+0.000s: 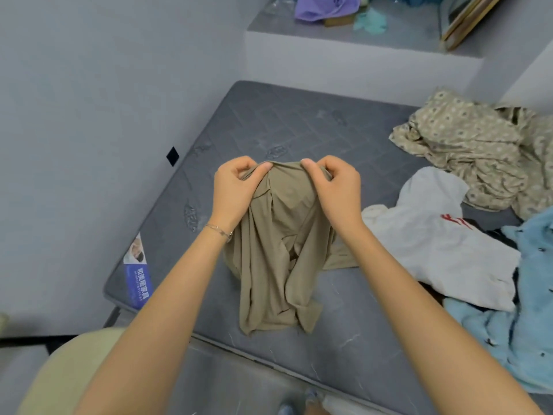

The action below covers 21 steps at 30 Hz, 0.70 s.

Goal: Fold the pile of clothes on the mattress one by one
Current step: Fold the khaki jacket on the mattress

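A tan garment [281,244] hangs bunched above the grey mattress [299,124], its lower end resting on the mattress near the front edge. My left hand [236,187] pinches its top edge on the left, and my right hand [335,187] pinches the same edge on the right, the two hands close together. To the right lies the pile: a white shirt with red print [443,241], a light blue fleece garment [520,310] and a beige patterned cloth [472,151], all crumpled.
A grey wall runs along the mattress's left side. Behind the mattress a raised ledge [359,52] holds a purple cloth [326,7], teal fabric and a leaning wooden frame [469,19]. A pale yellow garment [68,375] shows at the bottom left.
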{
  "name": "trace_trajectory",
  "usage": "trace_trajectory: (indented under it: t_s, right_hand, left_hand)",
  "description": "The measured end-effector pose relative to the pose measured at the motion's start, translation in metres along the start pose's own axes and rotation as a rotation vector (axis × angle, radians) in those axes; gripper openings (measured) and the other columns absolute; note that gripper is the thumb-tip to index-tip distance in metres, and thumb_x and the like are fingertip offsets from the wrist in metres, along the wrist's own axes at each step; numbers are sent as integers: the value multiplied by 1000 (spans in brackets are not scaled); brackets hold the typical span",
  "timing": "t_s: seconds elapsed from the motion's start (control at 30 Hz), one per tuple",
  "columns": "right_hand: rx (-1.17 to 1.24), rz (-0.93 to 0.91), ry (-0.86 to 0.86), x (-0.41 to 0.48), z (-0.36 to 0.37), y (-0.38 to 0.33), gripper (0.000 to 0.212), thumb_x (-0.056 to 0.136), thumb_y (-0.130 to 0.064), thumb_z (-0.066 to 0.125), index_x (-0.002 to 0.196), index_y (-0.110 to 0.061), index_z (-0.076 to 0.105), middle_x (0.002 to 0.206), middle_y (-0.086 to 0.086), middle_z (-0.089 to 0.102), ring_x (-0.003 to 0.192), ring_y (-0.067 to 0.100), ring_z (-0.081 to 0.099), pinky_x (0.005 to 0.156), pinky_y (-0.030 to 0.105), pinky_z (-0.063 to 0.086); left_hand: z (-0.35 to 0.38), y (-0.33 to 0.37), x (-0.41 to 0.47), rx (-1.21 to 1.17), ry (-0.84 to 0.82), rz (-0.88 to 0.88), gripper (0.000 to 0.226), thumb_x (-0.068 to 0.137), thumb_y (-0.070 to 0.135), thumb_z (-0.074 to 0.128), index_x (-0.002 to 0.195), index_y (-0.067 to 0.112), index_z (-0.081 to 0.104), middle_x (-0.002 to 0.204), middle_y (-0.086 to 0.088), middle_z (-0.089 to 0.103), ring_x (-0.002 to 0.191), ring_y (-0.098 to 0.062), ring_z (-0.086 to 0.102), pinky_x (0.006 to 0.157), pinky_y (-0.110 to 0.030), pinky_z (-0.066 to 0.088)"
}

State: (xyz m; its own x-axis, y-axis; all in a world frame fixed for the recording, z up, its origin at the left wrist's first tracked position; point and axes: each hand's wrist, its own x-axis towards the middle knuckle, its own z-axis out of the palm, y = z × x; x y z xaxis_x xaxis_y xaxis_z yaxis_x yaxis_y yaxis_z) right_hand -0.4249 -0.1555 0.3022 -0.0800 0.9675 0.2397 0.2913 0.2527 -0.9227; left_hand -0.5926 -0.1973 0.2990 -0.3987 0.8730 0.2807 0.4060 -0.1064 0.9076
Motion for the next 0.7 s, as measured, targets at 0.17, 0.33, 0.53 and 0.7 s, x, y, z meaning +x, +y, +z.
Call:
trace_trajectory:
  t_s: [0.17, 0.33, 0.53, 0.7]
  right_hand:
    - [-29, 60, -84, 22, 49, 18, 44, 90, -30, 66, 60, -3, 48, 56, -2, 44, 55, 6, 38, 55, 19, 31]
    - [-41, 170, -61, 32, 106, 43, 42, 89, -33, 66, 60, -7, 49, 57, -2, 48, 56, 5, 41, 55, 20, 32]
    - [-48, 339, 39, 33, 174, 86, 45, 87, -34, 69, 55, -16, 43, 52, -7, 42, 53, 6, 38, 55, 25, 32]
    - [-171, 444, 34, -4, 207, 131, 44, 85, -37, 71, 51, -26, 45, 45, -10, 40, 49, 5, 41, 55, 26, 33]
  left_hand:
    - [-24, -45, 37, 94, -57, -45, 42, 87, 26, 70, 61, -3, 55, 59, -14, 52, 58, -7, 43, 59, -20, 35]
    - [-35, -108, 65, 68, -125, -107, 47, 88, 25, 69, 59, -6, 49, 58, -20, 46, 57, -13, 41, 59, -27, 35]
    - [-51, -186, 89, 41, -342, -168, 51, 91, 25, 65, 58, -4, 40, 59, -25, 35, 57, -20, 34, 58, -32, 32]
    - [-58, -248, 73, 15, -498, -239, 46, 91, 17, 65, 58, -4, 42, 58, -26, 37, 56, -11, 36, 56, -24, 33]
